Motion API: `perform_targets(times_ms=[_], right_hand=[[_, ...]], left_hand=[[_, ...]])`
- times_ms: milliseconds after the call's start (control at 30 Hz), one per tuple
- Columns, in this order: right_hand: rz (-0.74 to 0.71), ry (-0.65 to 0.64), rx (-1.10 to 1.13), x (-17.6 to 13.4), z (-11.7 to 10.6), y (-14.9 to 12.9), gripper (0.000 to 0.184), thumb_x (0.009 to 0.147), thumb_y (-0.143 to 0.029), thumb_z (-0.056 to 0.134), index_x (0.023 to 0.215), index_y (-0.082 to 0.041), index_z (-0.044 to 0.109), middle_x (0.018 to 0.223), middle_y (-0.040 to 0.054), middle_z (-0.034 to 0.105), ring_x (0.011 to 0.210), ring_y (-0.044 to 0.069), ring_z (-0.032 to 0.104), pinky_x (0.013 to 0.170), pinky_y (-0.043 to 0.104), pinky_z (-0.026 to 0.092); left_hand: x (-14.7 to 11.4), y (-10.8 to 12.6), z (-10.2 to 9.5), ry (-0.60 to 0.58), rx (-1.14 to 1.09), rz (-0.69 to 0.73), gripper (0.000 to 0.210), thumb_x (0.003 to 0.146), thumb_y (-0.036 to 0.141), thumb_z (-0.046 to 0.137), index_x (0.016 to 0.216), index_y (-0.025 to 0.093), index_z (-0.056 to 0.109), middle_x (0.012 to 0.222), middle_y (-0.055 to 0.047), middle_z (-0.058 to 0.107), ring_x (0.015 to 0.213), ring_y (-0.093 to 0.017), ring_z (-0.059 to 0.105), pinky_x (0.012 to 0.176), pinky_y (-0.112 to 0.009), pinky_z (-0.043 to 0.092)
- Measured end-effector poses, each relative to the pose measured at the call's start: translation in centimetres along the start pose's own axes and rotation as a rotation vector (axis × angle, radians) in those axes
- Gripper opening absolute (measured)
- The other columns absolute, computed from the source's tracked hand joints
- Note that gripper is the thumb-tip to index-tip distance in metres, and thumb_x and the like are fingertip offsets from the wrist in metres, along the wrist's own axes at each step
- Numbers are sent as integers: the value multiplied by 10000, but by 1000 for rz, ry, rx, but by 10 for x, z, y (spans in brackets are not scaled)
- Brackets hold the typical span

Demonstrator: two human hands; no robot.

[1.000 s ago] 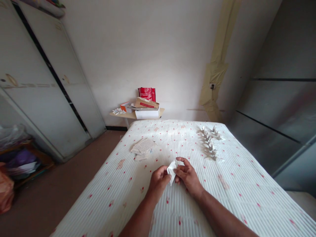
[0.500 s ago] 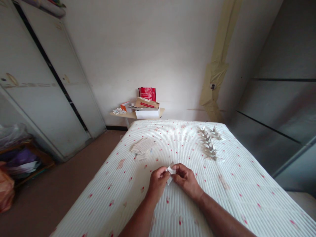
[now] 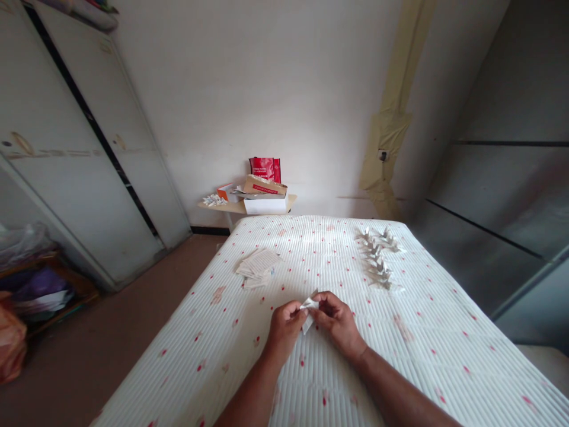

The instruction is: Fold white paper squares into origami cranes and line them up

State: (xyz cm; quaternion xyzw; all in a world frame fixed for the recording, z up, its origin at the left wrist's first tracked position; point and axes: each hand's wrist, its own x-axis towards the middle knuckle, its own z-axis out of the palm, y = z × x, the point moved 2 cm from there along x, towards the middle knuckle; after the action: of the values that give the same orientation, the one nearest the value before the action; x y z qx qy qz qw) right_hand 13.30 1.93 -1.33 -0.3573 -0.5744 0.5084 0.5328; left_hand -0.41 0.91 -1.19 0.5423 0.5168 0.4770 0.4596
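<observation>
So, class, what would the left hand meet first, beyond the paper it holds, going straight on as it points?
The left hand would probably meet the right hand, gripping the same folded paper; exact depth is unclear.

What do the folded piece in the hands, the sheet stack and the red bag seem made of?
Folded piece: likely thin matte paper, by its crisp edges.
Sheet stack: matte paper, showing rows of apparent print.
Red bag: perhaps plastic or coated fabric, given its slight sheen; unclear from here.
</observation>
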Motion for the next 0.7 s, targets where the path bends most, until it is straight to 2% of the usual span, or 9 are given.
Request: perform_targets(times_ms=[133, 367, 533, 700], right_hand=[[19, 40, 99, -1, -1, -5, 385, 701, -252, 657, 1037, -238, 468, 781, -23, 570, 605, 98, 482, 530, 209, 367], [93, 108, 105, 1, -4, -12, 333, 752, -353, 590, 1024, -209, 465, 602, -50, 531, 507, 104, 468, 481, 220, 362], [143, 132, 144, 3, -5, -11, 535, 655, -289, 695, 1115, -222, 430, 626, -71, 515, 494, 82, 434, 471, 201, 329], [135, 80, 166, 4, -5, -6, 267, 606, -281, 729, 763, -182, 537, 586, -65, 481, 507, 71, 415, 475, 194, 305]], left_hand=[[0, 4, 0, -12, -130, -21, 230, 665, 365, 576, 703, 139, 593, 541, 35, 509, 500, -89, 431, 491, -194, 320], [-2, 7, 2, -47, -231, -7, 374, 677, 272, 548, 1013, 114, 586, 726, -26, 639, 653, -139, 555, 579, -216, 395], [-1, 2, 4, -96, -195, 39, 379, 695, 238, 501, 1049, 115, 550, 745, -21, 634, 650, -127, 549, 594, -215, 392], [-1, 1, 2, -25, -91, 88, 308, 681, 212, 510, 977, 138, 556, 700, 4, 601, 630, -120, 533, 588, -211, 385]])
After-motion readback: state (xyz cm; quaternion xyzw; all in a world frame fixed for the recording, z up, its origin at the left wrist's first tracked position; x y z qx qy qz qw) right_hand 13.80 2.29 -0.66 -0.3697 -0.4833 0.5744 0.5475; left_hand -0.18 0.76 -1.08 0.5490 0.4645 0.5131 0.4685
